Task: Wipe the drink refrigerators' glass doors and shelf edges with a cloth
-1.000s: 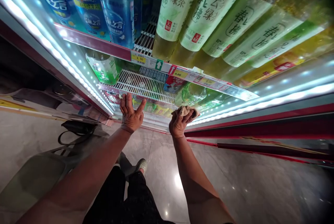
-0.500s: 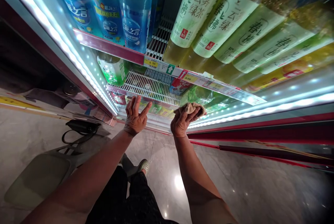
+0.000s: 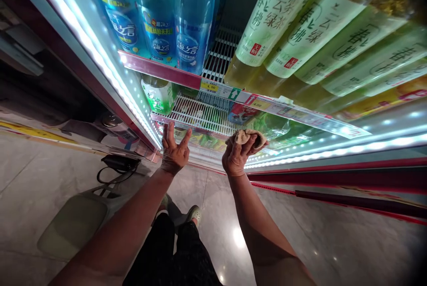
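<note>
Folded in my right hand (image 3: 235, 157) is a beige cloth (image 3: 251, 140), its fingers wrapped round it near the right side of the lit drinks cooler. My left hand (image 3: 175, 150) is held out with its fingers spread and nothing in it, in front of the lower wire shelf (image 3: 203, 112). A bottle with a green and white label (image 3: 157, 94) stands on that shelf's left part. Whether either hand touches the shelf edge, I cannot tell.
Blue bottles (image 3: 193, 23) and green tea bottles (image 3: 267, 19) stand on the upper shelf, whose front carries a price rail (image 3: 248, 98). LED strips (image 3: 96, 50) line the cooler's sides. A chair (image 3: 73, 223) and a black bag (image 3: 120, 162) are at the left.
The view has shifted, so the shelves and bottles appear farther right. My right hand still grips the cloth, and my left hand stays spread, its fingers slightly altered.
</note>
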The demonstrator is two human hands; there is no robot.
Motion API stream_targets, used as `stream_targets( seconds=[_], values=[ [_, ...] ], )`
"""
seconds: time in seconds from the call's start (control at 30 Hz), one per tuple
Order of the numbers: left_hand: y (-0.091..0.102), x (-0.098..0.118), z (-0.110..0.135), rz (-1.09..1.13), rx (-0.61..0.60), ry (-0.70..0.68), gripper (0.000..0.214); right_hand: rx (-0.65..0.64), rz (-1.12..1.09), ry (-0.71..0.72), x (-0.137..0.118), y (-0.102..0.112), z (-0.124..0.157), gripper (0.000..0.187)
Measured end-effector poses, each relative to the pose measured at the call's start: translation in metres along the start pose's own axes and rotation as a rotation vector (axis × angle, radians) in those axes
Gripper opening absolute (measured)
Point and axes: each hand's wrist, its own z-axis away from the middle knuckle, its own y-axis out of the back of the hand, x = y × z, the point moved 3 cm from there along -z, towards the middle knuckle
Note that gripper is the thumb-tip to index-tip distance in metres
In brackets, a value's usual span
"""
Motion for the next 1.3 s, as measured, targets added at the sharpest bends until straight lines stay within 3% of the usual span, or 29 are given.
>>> stream_targets(
  seconds=[0.23, 0.37, 0.5, 0.6, 0.7, 0.87, 1.03, 1.1, 1.3],
  values=[
    [0.002, -0.009, 0.003, 0.03, -0.029, 0.013, 0.073, -0.102, -0.075, 0.016, -0.01, -0.016, 0.022, 0.038],
    [0.008, -0.014, 0.001, 0.04, -0.065, 0.019, 0.067, -0.137, -0.058, -0.008, -0.022, -0.021, 0.014, 0.04],
    [0.02, -0.02, -0.008, -0.01, 0.047, -0.019, 0.067, -0.139, -0.036, 0.001, -0.032, -0.025, 0.002, 0.039],
    [0.027, -0.03, -0.015, -0.045, 0.089, 0.004, 0.068, -0.168, -0.041, 0.092, -0.04, -0.026, 0.003, 0.04],
    [0.03, -0.04, -0.019, -0.009, 0.062, -0.021, 0.069, -0.169, -0.062, 0.155, -0.053, -0.027, -0.001, 0.044],
    [0.033, -0.05, -0.017, -0.021, 0.018, -0.049, 0.074, -0.154, -0.041, 0.141, -0.07, -0.038, -0.01, 0.044],
    [0.042, -0.056, -0.016, -0.024, -0.042, -0.091, 0.077, -0.227, -0.123, 0.279, -0.08, -0.043, -0.002, 0.043],
    [0.046, -0.062, -0.016, 0.005, -0.066, -0.112, 0.074, -0.274, -0.109, 0.273, -0.087, -0.045, -0.004, 0.045],
    [0.054, -0.088, -0.019, 0.003, -0.101, 0.024, 0.061, -0.369, -0.091, 0.231, -0.106, -0.055, -0.017, 0.045]
  ],
)
